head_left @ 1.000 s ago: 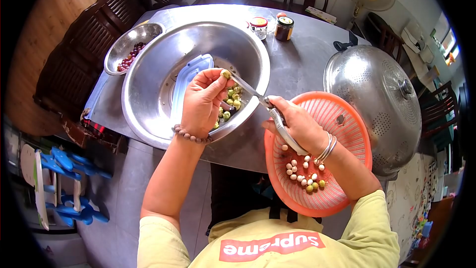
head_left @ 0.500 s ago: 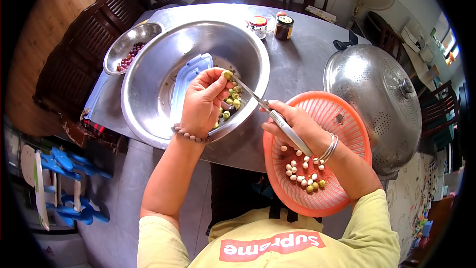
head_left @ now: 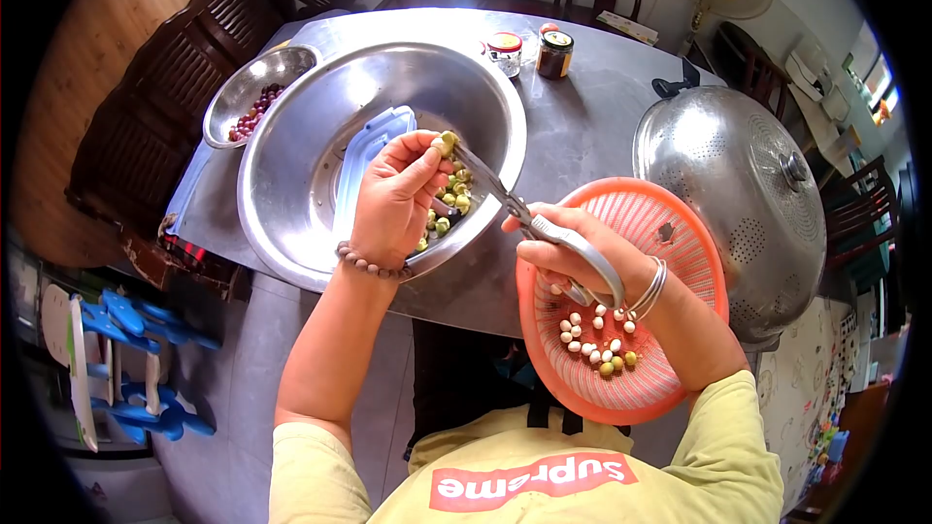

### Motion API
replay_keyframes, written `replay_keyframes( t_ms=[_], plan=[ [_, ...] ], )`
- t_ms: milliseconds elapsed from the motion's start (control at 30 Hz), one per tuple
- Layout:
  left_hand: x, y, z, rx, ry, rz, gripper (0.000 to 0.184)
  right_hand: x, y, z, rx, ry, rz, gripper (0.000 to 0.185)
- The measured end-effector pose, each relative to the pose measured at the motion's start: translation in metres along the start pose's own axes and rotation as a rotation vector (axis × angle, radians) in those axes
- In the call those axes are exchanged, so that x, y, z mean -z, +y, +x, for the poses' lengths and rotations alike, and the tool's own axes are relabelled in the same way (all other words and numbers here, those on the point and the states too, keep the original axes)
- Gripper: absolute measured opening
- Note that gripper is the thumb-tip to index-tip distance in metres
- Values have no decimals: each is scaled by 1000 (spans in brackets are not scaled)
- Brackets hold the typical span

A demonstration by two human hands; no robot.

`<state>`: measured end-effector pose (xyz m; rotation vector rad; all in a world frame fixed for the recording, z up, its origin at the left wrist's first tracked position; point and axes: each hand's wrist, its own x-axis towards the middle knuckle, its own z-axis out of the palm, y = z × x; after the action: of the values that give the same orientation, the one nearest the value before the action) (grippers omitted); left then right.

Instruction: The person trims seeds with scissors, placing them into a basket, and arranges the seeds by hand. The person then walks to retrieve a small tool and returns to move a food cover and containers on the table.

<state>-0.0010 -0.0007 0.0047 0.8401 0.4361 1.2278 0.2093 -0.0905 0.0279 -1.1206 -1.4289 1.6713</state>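
Observation:
Over the large steel basin (head_left: pixel 282 223), my left hand (head_left: pixel 398 196) pinches a small green fruit (head_left: pixel 446 143) between thumb and fingertips. My right hand (head_left: pixel 582 247) grips metal scissors (head_left: pixel 519 211), their blades reaching up-left to touch the fruit. Several green pieces (head_left: pixel 453 196) lie in the basin beside a light blue plastic lid or tray (head_left: pixel 367 150), partly hidden by my left hand. Under my right forearm is an orange-red plastic basket (head_left: pixel 631 199) with several whitish balls (head_left: pixel 587 347) and a few yellow-green ones (head_left: pixel 618 364).
A smaller steel bowl (head_left: pixel 221 102) with red fruit stands behind the basin at the left. Two jars (head_left: pixel 554 54) stand at the table's back. A large perforated steel lid or colander (head_left: pixel 733 194) is at the right. Blue-and-white folded furniture (head_left: pixel 126 359) stands on the floor, left.
The scissors' handles have swung and spread in my right hand, and the blades look slightly wider apart. My left hand has barely moved with the green fruit.

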Motion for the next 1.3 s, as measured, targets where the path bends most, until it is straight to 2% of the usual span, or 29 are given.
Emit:
replay_keyframes(
  t_ms=[200,300,367,400,467,567,667,1000,1167,1300],
  plan=[
    [-5,-1,1,-66,-57,-32,14,4,-14,-3,-74,-81,24,32],
    [-10,-2,-2,-95,10,55,17,2,-15,-1,-58,-80,21,34],
    [-10,-4,-3,-197,29,273,18,2,-15,-1,-60,-91,91,34],
    [-11,-6,-3,-197,31,272,18,2,-15,-2,-62,-92,90,34],
    [-13,-9,-3,-323,47,427,17,2,-14,-2,-48,-93,136,34],
    [-13,-8,-5,-300,56,447,16,1,-16,-2,-66,-84,113,26],
    [-12,-8,-6,-272,75,465,15,2,-12,0,-50,-73,86,32],
    [-14,-6,-7,-339,85,486,13,-2,-18,0,-89,-121,138,29],
    [-14,-5,-3,-365,164,355,12,-1,-8,3,-43,-28,18,33],
    [-20,-1,-5,-408,138,263,11,0,-3,5,-43,-29,-21,33]
  ],
)
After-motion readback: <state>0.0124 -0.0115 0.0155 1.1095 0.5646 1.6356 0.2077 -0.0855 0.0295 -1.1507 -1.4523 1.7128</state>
